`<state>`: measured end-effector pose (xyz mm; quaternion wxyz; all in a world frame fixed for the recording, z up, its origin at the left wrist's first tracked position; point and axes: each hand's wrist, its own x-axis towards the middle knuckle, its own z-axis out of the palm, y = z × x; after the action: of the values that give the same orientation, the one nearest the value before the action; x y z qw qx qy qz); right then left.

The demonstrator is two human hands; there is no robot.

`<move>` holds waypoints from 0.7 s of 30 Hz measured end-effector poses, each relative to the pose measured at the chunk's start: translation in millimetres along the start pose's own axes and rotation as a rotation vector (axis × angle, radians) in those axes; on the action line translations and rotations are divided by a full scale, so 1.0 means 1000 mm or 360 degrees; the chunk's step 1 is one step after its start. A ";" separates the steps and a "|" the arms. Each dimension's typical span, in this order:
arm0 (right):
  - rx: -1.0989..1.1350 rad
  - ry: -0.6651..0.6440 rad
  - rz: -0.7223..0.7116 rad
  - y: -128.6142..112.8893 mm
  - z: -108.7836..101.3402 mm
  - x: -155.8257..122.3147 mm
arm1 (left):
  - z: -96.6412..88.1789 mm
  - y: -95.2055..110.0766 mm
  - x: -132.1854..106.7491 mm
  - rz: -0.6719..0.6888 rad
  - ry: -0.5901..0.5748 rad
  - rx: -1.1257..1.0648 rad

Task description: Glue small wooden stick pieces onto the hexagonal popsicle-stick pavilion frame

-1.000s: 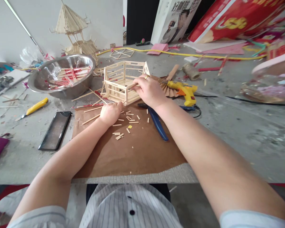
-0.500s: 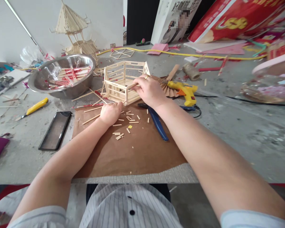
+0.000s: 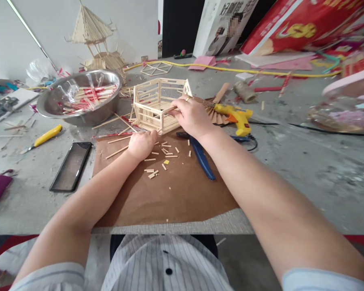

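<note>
A six-sided frame built of thin wooden sticks stands upright at the far edge of a brown paper sheet. At its front right upper edge, my right hand is closed in a pinch on a thin wooden stick along the top rail. My left hand is closed low at the frame's front corner, against its base; its fingertips are hidden, so what they grip does not show. Short cut stick pieces lie scattered nearby. Blue-handled pliers rest under my right forearm.
Left stands a steel bowl of wrapped sticks, with a phone and a yellow craft knife nearer. A yellow glue gun lies right, its black cord trailing. Behind are a stick pagoda and twine spool.
Both hands and the frame keep their places on the table. Only a very slight shift of the whole view shows.
</note>
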<state>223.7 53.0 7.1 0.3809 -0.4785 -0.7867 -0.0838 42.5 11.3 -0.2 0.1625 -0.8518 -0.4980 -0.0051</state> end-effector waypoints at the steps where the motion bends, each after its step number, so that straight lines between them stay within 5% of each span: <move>1: 0.0000 0.0004 -0.0002 0.000 0.000 0.000 | 0.000 0.000 0.000 0.0005 0.0003 0.0000; 21: -0.0033 -0.0007 -0.0014 0.002 0.001 0.000 | 0.003 -0.001 0.001 -0.0009 0.0016 -0.0032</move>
<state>224.8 54.0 6.2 0.3738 -0.4791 -0.7887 -0.0927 41.9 13.3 -2.9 0.1563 -0.8520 -0.4994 -0.0148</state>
